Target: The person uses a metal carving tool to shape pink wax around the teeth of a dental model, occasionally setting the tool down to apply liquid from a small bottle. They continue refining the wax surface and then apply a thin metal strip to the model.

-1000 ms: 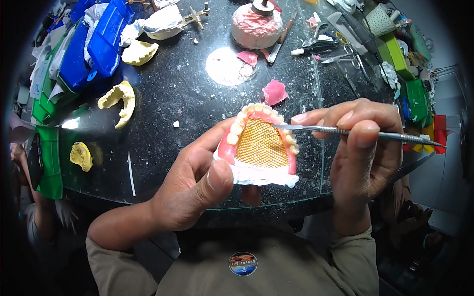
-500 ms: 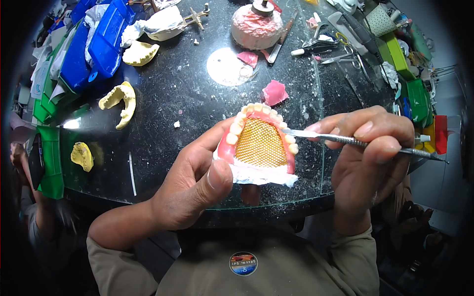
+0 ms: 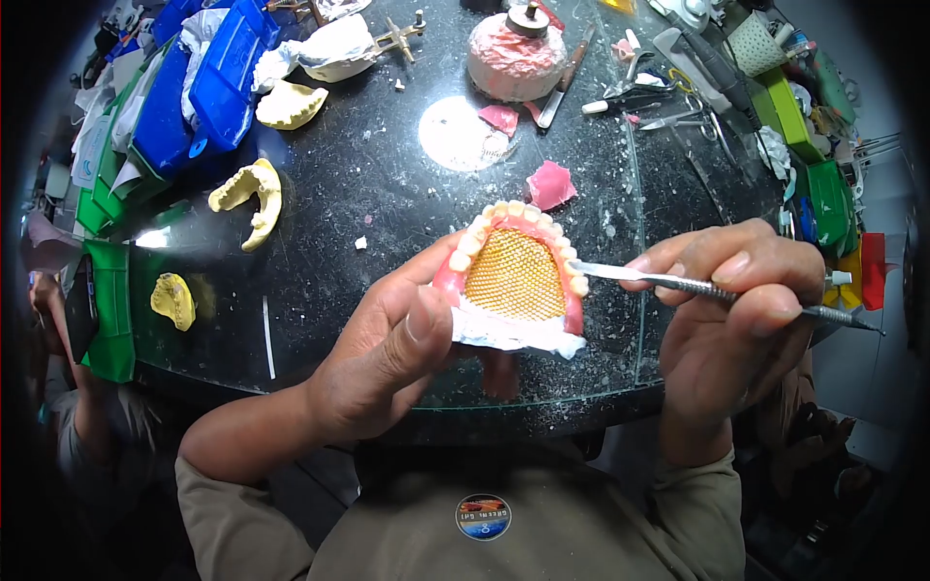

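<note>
Head view: the fingers of the left hand (image 3: 383, 363) are clamped on the left side of a dental model (image 3: 513, 312), thumb at the near-left edge, the other fingers passing behind. The model is held off the desk (image 3: 329, 213), near its near edge, with the gold mesh (image 3: 513, 266) facing the camera. This grip appears chosen to leave the right side and the arch of teeth (image 3: 516, 210) unobstructed.

The fingers of the right hand (image 3: 741, 300) are closed on a double-ended metal tool (image 3: 693, 287) in a pen-type grip, presumably for fine control. The flat end points left and meets the right-hand teeth in the view; whether it touches them or passes just in front cannot be determined. The thin end projects to the right, beyond the hand.

White material (image 3: 518, 332) forms the near edge of the model. A pink fragment (image 3: 551, 185) lies just beyond the arch. To the left lie a U-shaped yellow cast (image 3: 268, 205) and a smaller yellow cast (image 3: 173, 301), both well apart from the hands. At the far side stands a round pink-coated block (image 3: 516, 63), with a knife (image 3: 567, 77) beside it, probably positioned for easy reach.
</note>
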A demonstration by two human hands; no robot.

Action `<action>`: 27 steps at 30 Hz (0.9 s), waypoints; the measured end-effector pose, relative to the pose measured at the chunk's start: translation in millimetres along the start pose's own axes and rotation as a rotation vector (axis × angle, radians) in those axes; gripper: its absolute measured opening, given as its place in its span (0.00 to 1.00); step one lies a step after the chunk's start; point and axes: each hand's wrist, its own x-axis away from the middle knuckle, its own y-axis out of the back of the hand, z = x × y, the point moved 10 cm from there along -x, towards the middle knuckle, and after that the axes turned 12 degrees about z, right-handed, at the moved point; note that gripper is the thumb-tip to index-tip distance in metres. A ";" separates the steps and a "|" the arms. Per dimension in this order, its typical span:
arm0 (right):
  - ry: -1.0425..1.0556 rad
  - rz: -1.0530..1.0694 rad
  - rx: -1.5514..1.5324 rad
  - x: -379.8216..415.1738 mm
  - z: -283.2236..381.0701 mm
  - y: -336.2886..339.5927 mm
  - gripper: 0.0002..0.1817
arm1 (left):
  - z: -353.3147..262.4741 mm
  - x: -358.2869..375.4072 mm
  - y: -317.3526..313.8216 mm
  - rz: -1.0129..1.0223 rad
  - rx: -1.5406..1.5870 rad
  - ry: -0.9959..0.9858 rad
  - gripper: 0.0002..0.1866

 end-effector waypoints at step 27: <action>0.062 0.019 0.026 1.6 6.0 3.3 0.21 | -8.2 -0.3 -4.0 0.002 -0.038 -0.021 0.63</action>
